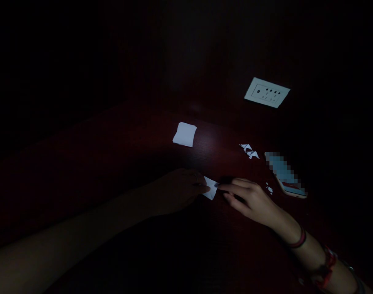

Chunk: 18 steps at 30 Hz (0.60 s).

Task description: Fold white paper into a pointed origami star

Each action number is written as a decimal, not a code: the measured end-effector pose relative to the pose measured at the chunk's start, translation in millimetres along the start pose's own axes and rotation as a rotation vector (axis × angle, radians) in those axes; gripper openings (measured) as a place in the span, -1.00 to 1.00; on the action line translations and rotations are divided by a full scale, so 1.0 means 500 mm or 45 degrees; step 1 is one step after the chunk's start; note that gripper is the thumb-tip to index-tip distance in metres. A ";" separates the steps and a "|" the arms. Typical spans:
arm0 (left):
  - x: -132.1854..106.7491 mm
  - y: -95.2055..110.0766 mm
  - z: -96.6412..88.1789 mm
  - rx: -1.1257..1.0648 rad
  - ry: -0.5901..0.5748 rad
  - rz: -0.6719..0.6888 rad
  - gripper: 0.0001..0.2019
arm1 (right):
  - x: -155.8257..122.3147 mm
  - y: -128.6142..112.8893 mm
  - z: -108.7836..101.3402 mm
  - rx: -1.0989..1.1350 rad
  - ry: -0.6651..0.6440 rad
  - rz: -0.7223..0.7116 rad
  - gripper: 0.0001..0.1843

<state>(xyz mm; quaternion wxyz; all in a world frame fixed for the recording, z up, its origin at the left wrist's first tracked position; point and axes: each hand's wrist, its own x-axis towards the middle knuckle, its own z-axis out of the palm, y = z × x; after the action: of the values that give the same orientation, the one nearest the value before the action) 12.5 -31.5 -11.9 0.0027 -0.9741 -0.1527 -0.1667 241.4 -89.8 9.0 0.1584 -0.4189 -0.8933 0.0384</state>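
A small white piece of paper (211, 188) with crease lines lies low over the dark reddish table between my hands. My left hand (183, 188) is in deep shadow, its thumb on the paper's left part and its other fingers partly lost in the dark. From the right, my right hand (247, 198) reaches in, its fingertips closed at the paper's right corner. Bands and a red bracelet circle my right wrist and forearm. Beyond my hands lies a stack of square white paper sheets (185, 134).
Small folded white paper pieces (249, 151) lie to the right, with tiny paper scraps (269, 188) nearer me. A phone (286, 175) with a blurred-out screen lies beside them. A white wall socket (267, 92) is behind. Everything around is very dark.
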 end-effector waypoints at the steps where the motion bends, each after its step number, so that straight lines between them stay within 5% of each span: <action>1: 0.000 0.000 -0.001 -0.003 -0.016 0.009 -0.68 | 0.000 0.001 0.001 0.013 0.000 0.006 -0.72; 9: 0.000 -0.010 -0.004 0.025 -0.057 0.031 -0.61 | 0.002 -0.001 0.000 0.022 -0.031 -0.012 -0.75; 18: 0.017 -0.003 -0.015 0.150 0.044 -0.192 -0.65 | 0.006 -0.019 -0.006 -0.078 0.046 -0.040 -0.78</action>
<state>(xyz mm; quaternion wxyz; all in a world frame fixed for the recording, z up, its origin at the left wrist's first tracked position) 17.1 -28.0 -2.3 0.0501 -0.9550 -0.2350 -0.1739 233.5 -94.0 14.4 0.1623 -0.4102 -0.8974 0.0009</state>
